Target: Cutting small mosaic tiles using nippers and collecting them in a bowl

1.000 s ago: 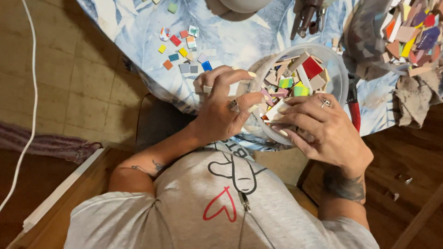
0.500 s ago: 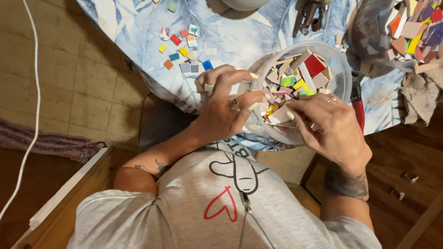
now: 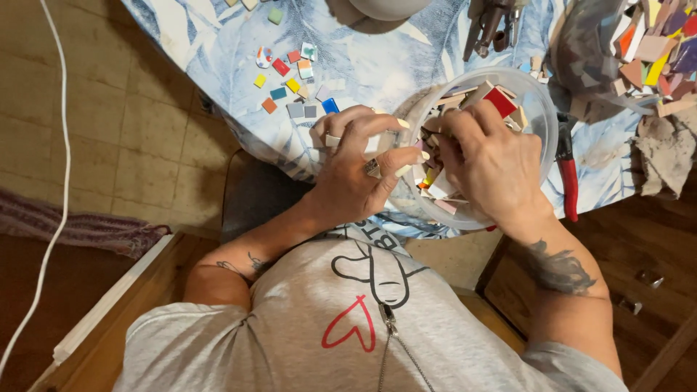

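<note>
Since last frame our right hand (image 3: 488, 163) dug deeper into the clear tub (image 3: 543, 116) of tile shards (image 3: 501, 100), fingers curled on pieces; left hand (image 3: 359, 163) grips the rim.

The scene is lit warmly and evenly from above, and the blue-and-white patterned cloth-covered table (image 3: 377, 65) is rendered brightest. A soft shadow is cast beneath the table's near edge, where the brown floor is left dim. Mild glare is seen on the rim of the clear round plastic bowl (image 3: 541, 101). Focus is held sharply in the middle; slight softness and wide-angle bending are noted towards the corners.
</note>
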